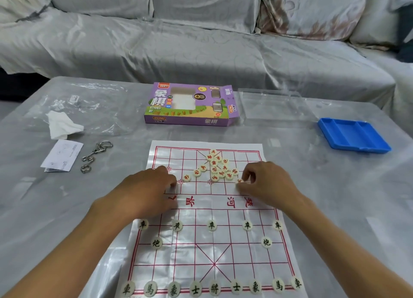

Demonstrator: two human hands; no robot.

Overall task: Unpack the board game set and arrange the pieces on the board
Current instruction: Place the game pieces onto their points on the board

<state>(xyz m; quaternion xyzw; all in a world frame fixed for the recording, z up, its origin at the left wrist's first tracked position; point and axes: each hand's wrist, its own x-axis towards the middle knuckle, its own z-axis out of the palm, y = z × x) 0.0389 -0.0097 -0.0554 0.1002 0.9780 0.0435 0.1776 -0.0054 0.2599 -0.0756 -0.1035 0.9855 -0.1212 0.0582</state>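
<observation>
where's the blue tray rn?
Head view, far right of the table: the blue tray lies right of the clear plastic lid, beyond the board's upper right corner.

The board [207, 219] lies on the table [335, 197] — box [190, 106] behind it, tray [353, 134] far right, metal puzzle [95, 154] left — pieces [220, 167] clustered on its far half.

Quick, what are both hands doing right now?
Left hand: fingers curled on the board; holding anything cannot be told.
Right hand: pinching a red piece.
</observation>
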